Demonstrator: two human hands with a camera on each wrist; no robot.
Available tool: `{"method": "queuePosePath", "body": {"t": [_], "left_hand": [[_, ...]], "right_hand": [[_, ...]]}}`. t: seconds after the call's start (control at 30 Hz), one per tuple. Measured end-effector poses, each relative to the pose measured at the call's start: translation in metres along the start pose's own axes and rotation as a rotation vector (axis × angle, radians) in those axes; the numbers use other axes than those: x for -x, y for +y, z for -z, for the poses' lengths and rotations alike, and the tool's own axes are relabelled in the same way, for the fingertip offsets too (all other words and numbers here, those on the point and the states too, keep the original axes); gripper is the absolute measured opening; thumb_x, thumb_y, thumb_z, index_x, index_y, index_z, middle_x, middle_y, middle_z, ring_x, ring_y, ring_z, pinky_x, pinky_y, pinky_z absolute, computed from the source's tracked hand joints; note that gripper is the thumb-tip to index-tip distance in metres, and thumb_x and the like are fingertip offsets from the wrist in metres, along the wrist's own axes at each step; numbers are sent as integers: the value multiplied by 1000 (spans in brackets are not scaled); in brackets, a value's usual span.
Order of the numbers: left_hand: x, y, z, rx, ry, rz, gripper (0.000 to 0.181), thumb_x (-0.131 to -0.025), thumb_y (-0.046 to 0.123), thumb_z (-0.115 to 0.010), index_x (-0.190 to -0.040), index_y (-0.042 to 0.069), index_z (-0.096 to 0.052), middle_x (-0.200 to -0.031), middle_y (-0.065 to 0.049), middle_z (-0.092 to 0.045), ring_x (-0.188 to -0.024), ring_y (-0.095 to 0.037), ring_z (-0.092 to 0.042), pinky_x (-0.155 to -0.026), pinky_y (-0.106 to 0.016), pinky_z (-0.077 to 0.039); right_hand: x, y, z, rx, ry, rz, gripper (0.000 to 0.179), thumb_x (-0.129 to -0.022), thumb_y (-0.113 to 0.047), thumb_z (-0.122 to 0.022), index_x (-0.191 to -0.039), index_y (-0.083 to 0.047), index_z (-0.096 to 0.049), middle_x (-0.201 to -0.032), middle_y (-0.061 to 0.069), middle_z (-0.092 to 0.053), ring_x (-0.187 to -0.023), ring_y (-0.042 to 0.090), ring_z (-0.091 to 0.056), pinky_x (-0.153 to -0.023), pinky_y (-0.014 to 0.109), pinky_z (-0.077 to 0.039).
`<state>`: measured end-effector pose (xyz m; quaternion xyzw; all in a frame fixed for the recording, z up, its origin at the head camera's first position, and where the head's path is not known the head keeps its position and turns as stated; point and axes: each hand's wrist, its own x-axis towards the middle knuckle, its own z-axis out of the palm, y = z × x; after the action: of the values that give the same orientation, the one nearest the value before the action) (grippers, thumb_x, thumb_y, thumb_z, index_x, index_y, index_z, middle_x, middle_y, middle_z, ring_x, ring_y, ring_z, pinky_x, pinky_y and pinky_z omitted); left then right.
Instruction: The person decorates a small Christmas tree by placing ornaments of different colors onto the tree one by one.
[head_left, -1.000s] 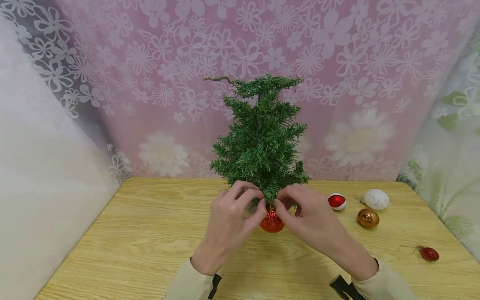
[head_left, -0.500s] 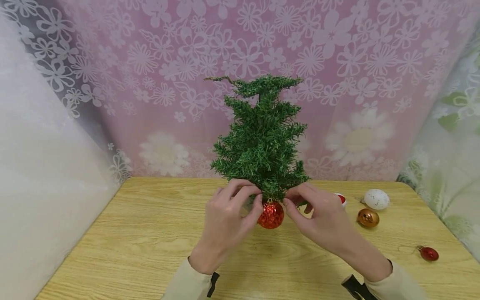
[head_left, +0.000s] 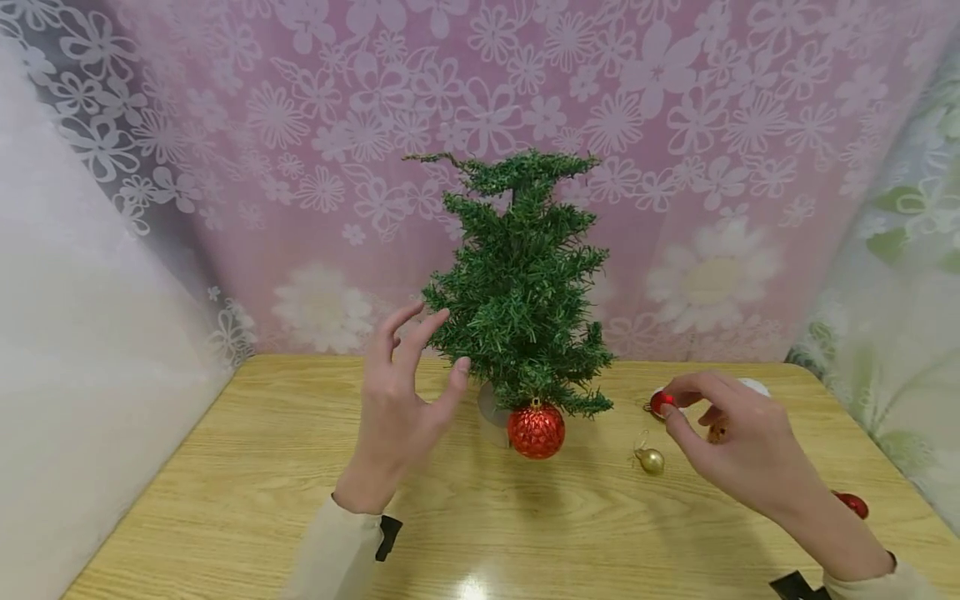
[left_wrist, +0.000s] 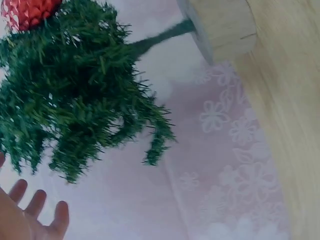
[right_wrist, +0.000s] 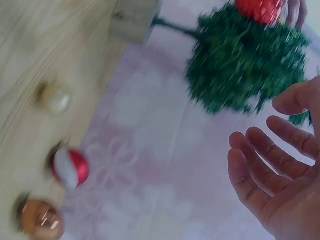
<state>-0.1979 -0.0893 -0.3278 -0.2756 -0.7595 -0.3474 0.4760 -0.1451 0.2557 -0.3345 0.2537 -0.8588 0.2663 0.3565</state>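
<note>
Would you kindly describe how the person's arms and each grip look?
The left sleeve and right sleeve are plain cream. Beside them show a left black fitting and right black fitting. The left grip and right grip are bare: no gloves or rings show.

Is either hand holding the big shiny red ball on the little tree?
No, the red ball hangs from the tree, with the left hand and right hand both apart from it.

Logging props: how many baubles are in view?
6: red bauble low on the tree; right of it on the table, gold bauble, red-and-white, copper, white; farther right, dark red bauble. The right hand may hide more.
</note>
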Motion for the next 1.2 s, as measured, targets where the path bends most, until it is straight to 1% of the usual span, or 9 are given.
{"method": "queuePosePath", "body": {"t": [0.23,0.37,0.53,0.63,0.73,0.8,0.93,1.03,1.2], "left_hand": [[3,-16,2,70,-156,153,62,-95,27,-68,-153,15,-48,-158,-16,-39,-145,-33,-42,-109,-57,-44],[6,-18,2,120,-222,209,62,-97,25,-67,-155,18,-45,-161,-13,-35,-147,-31,-41,-112,-57,-42],[9,-17,1,150,-257,243,57,-99,24,-66,-153,19,-48,-159,-13,-38,-147,-29,-41,-113,-57,-42],[12,-17,0,152,-256,224,52,-99,21,-66,-149,18,-52,-156,-14,-42,-143,-29,-44,-111,-57,-44],[13,-17,0,152,-242,180,43,-99,16,-66,-142,17,-60,-151,-16,-47,-139,-29,-49,-107,-56,-46],[14,-18,1,148,-233,143,37,-99,14,-66,-136,17,-65,-148,-16,-50,-138,-29,-51,-105,-56,-47],[16,-18,3,128,-227,80,26,-100,14,-64,-125,17,-71,-144,-15,-55,-136,-29,-52,-102,-51,-49],[17,-16,3,98,-213,37,25,-98,11,-68,-121,15,-73,-141,-15,-58,-133,-30,-55,-98,-50,-51],[19,-11,1,33,-147,-13,25,-93,9,-73,-118,14,-75,-134,-15,-63,-125,-32,-60,-90,-48,-54]], "right_hand": [[18,35,15,60,-34,-107,34,-75,8,-75,-102,-14,-72,-98,-11,-66,-88,-21,-51,-63,6,-46],[29,55,18,105,-73,-141,31,-80,3,-75,-105,-15,-71,-101,-4,-67,-90,-24,-46,-63,6,-43],[40,76,19,163,-143,-185,32,-81,-3,-77,-109,-16,-70,-103,5,-68,-89,-22,-46,-59,11,-44],[45,86,19,203,-197,-213,32,-82,-6,-78,-111,-16,-69,-105,7,-67,-84,-3,-59,-57,18,-45],[50,93,18,237,-273,-250,31,-84,-12,-78,-113,-16,-69,-109,11,-67,-83,21,-65,-55,25,-44],[53,98,17,256,-331,-266,32,-84,-14,-79,-115,-14,-69,-113,15,-67,-84,29,-67,-56,29,-44],[57,105,14,274,-458,-302,38,-84,-16,-80,-120,-9,-69,-120,22,-64,-86,36,-69,-57,38,-48],[60,111,12,284,-528,-316,38,-85,-17,-80,-120,-9,-69,-121,24,-62,-83,34,-69,-57,42,-50],[63,117,9,305,-552,-290,35,-83,-17,-81,-115,-10,-71,-116,22,-63,-80,29,-68,-54,40,-51]]}}
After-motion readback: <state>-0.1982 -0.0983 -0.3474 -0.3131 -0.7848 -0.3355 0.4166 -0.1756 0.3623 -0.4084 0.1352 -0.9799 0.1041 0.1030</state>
